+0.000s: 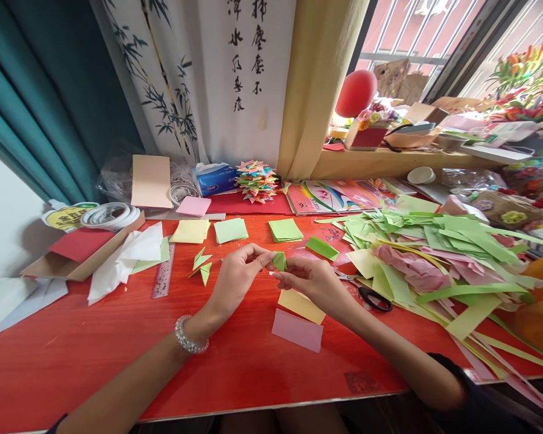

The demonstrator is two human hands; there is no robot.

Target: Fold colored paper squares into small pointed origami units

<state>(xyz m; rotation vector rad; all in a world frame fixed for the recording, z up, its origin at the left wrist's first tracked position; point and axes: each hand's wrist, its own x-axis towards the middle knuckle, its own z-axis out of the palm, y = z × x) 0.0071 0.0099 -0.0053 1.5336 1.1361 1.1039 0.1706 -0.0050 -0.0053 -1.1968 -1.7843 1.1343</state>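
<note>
- The small green paper (279, 261) sits at the centre of the frame, held up between both hands over the red tabletop (163, 374).
- The left hand (239, 274) pinches its left edge between thumb and fingers, narrowly closed.
- The right hand (311, 278) holds it from the right, fingertips close together; the exact grip is partly hidden.
- The step in hand looks like folding or creasing this piece, which already appears creased.
- The next move seems to call for a steady left pinch while the right fingertips line up the edges and press the crease flat.
- Left of centre lie pointed folded green pieces (202, 259), apparently more finished.
- Just below the right hand, in the lower middle, lie a yellow sheet (302, 306) and a pink sheet (297, 331), both apparently unfolded.
- Scissors (375, 298) rest right of centre, untouched.
</note>
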